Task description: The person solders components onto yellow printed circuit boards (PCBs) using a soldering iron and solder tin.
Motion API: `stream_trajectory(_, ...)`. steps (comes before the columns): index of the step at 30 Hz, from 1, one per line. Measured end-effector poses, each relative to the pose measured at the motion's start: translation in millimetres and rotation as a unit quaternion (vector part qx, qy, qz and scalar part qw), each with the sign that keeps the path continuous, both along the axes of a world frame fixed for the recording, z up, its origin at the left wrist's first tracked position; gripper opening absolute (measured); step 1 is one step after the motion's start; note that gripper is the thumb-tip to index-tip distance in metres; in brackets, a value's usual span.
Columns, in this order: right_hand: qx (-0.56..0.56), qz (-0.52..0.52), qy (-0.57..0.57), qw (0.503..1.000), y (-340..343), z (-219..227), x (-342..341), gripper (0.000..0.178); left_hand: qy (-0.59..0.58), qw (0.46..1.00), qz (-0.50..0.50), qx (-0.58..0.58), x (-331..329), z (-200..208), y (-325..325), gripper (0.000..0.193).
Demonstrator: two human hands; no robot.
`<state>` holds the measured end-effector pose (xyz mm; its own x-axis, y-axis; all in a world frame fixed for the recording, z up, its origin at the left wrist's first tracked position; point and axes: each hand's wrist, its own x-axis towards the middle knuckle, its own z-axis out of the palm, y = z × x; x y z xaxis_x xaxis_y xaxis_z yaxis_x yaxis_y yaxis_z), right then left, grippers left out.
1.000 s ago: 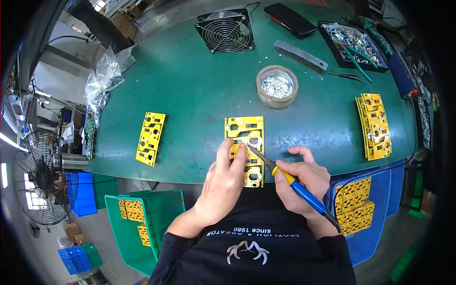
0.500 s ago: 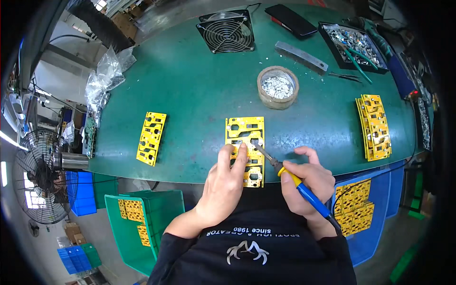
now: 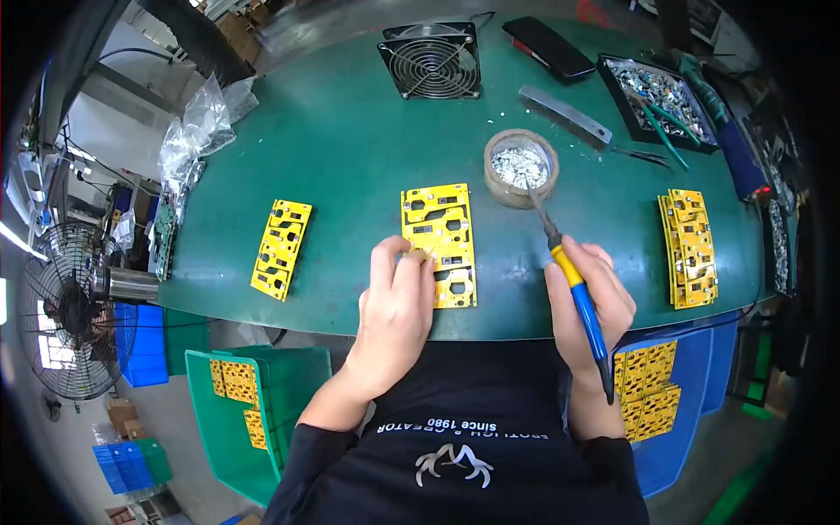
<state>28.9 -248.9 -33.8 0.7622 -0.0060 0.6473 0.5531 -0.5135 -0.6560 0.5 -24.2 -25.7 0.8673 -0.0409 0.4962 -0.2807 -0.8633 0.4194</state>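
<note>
A yellow circuit board (image 3: 461,262) lies upright in front of me on the green bench. Along its lower left edge, my left hand (image 3: 395,297) is closed on it, the fingertips bent over its face. My right hand (image 3: 595,302) grips a soldering iron (image 3: 582,293) with a blue and yellow handle. The iron's metal tip reaches to the near rim of a round, tan bowl (image 3: 495,185). Small silvery-white bits (image 3: 518,164) fill the bowl; whether the tip touches them I cannot tell.
One yellow board (image 3: 282,249) lies left, a stack of boards (image 3: 691,249) right. Behind are a square fan (image 3: 431,66), a metal bar (image 3: 564,115), tweezers (image 3: 641,156) and a parts tray (image 3: 652,131) with pliers. A green bin (image 3: 302,376) and a blue bin (image 3: 691,411) flank me below.
My right hand has carried the soldering iron from the board up to the bowl. The board has shifted away from me and slightly left, with my left hand now at its left edge.
</note>
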Motion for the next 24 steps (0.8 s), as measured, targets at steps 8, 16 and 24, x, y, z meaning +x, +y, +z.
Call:
stream_trajectory(8,0.061,0.112,0.007,0.992,-1,-4,-28,0.021,0.020,0.997,-0.068,-0.003,-33,6,10,0.019)
stream_trajectory(16,0.068,0.139,0.008,0.988,3,-6,-32,0.018,0.042,0.992,-0.098,0.071,-41,-9,14,0.036)
stream_trajectory(24,0.072,0.133,0.015,0.988,3,-6,-30,0.017,0.029,0.988,-0.124,0.086,-34,-7,18,0.037)
